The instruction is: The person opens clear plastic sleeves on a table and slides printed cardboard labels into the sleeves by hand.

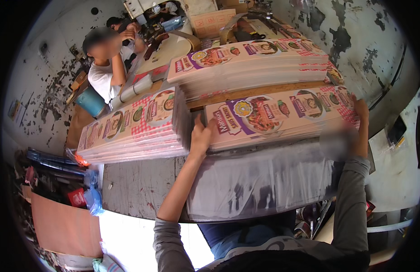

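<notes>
Spans the stack of printed pink sheets (287, 111) behind clear plastic sheeting (264, 179) along the front edge of the bench (137, 186). Touches the stack's left end with the left grip (202, 138), spread between thumb and forefinger. Meets the right end with the right grip (362, 113), too blurred to tell whether spread or pinching.

Blurs about the held stack (280, 113)
A grey smudge (339, 141) veils its near edge beside the right hand (361, 112); beyond its left end, a co-worker's face (103, 45) is blurred.
</notes>
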A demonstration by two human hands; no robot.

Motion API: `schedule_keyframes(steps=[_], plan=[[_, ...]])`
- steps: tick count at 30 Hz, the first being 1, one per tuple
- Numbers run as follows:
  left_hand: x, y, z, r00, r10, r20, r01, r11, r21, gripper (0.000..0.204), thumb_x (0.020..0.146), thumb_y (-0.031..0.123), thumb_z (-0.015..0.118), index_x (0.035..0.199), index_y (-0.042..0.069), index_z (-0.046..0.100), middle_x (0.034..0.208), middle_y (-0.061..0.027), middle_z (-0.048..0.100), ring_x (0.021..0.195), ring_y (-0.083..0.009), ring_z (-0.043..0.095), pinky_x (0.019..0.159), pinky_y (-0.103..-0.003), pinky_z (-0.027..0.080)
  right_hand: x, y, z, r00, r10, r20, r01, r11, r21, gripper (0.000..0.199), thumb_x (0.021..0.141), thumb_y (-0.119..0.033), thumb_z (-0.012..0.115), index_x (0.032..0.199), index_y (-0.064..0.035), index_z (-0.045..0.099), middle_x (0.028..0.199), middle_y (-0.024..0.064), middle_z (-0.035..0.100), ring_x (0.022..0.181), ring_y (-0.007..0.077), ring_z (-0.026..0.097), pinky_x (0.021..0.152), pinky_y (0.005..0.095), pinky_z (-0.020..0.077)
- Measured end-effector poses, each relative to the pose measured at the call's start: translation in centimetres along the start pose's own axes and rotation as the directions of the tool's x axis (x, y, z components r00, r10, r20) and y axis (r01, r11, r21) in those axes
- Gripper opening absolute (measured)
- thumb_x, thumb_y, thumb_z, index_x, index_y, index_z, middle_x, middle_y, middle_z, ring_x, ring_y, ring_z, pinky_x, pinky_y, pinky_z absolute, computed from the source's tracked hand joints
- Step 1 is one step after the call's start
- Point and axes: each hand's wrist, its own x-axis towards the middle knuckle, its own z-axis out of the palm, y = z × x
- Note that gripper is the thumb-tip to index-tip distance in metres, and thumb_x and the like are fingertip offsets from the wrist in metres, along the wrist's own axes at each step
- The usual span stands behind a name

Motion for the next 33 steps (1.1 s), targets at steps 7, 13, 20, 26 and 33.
schedule_keyframes(steps=[7,13,20,26,33], plan=[[-0.4,-0.1,-0.6,0.991,0.05,0.121,-0.02,0.971,-0.239,0.049,0.076,0.02,0.07,0.11,-0.008,0.049,0.099,-0.0179,0.062,0.088,-0.0202,0.06,0.079,-0.028,0.046,-1.5,-0.4,-2.7,0.946,0.037,0.322,-0.137,0.947,0.292,0.082,0.079,-0.073,0.037,0.11,-0.0006,0.06,0.097,0.0149,0.065,0.087,0.0256,0.062,0.079,0.0375,0.0465],[-2.0,1.5,-1.0,0.936,0.319,-0.148,-0.351,0.86,-0.37,0.055,0.074,-0.002,0.069,0.117,-0.005,0.035,0.103,-0.0144,0.055,0.089,-0.017,0.058,0.077,-0.026,0.05,-5.0,-4.8,-6.0,0.851,-0.161,0.5,-0.407,0.401,0.821,0.075,0.084,-0.067,0.037,0.125,-0.0059,0.05,0.117,0.0067,0.058,0.1,0.0157,0.058,0.085,0.0281,0.0436],[-1.9,0.5,-1.0,0.859,0.481,-0.175,-0.509,0.769,-0.387,0.067,0.077,0.0,0.068,0.128,-0.001,0.024,0.113,-0.0124,0.049,0.097,-0.016,0.054,0.085,-0.028,0.046,-2.9,0.7,-4.0,0.99,0.124,0.06,-0.061,0.001,0.998,0.058,0.088,-0.056,0.043,0.107,-0.0027,0.055,0.095,0.0032,0.06,0.087,0.0106,0.057,0.075,0.0282,0.0449],[-2.4,-0.5,-2.5,0.812,0.55,-0.197,-0.572,0.683,-0.454,0.07,0.072,0.022,0.073,0.126,0.003,0.032,0.112,-0.0112,0.046,0.101,-0.0165,0.047,0.086,-0.029,0.04,-6.1,-1.2,-10.4,0.903,-0.425,0.065,-0.112,-0.086,0.99,0.057,0.088,-0.058,0.039,0.102,-0.0062,0.058,0.094,0.0095,0.061,0.09,0.0185,0.058,0.078,0.0293,0.0449],[-2.6,0.8,-1.6,0.82,0.555,-0.139,-0.546,0.686,-0.481,0.077,0.071,0.042,0.07,0.127,0.004,0.034,0.116,-0.0179,0.051,0.106,-0.0232,0.05,0.091,-0.035,0.038,-7.8,-2.0,-11.7,0.857,-0.498,0.133,-0.173,-0.035,0.984,0.066,0.09,-0.054,0.031,0.118,0.0008,0.053,0.107,0.0204,0.058,0.108,0.0302,0.052,0.093,0.0382,0.0394]])
